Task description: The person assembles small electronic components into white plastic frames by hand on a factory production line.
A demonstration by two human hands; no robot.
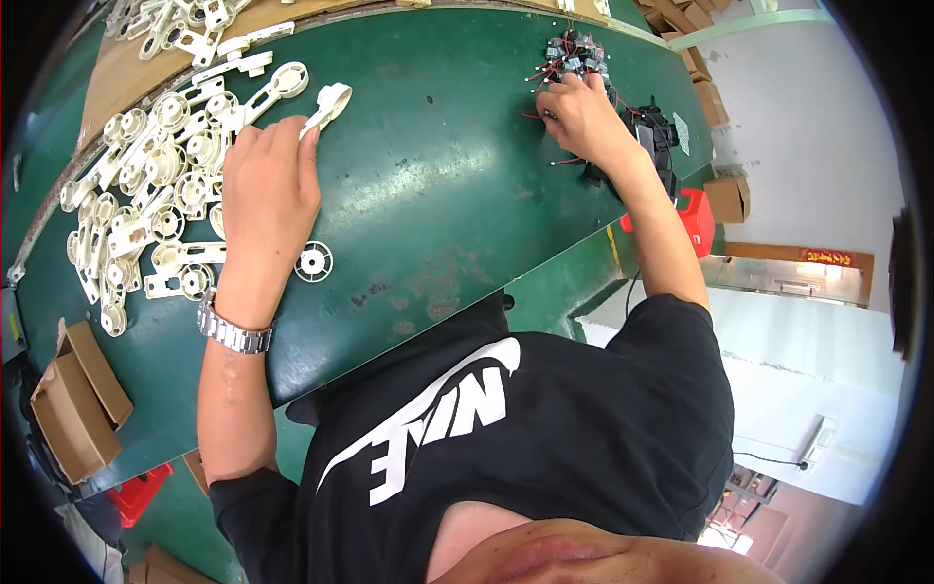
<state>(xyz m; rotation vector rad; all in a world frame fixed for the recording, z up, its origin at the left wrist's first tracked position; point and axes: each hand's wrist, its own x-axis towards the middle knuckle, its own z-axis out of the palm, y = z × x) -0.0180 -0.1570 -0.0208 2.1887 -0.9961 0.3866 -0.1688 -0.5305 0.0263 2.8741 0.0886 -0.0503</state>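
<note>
My left hand, with a metal-band watch on its wrist, grips a cream-white plastic part; the part's rounded end sticks out past my thumb and fingertips. Around that hand lies a heap of similar white parts with ring-shaped ends and arms. Just beside my left wrist rests a loose white spoked ring. At the far right, my right hand has its fingers bent and pressed together against a pile of small grey motor-like pieces with red and black wires. What its fingertips hold is hidden.
The green tabletop stretches between both hands. Black parts lie right of my right hand. A brown board with more white parts borders the far left. An opened cardboard box stands at the left edge; a red container is at the right.
</note>
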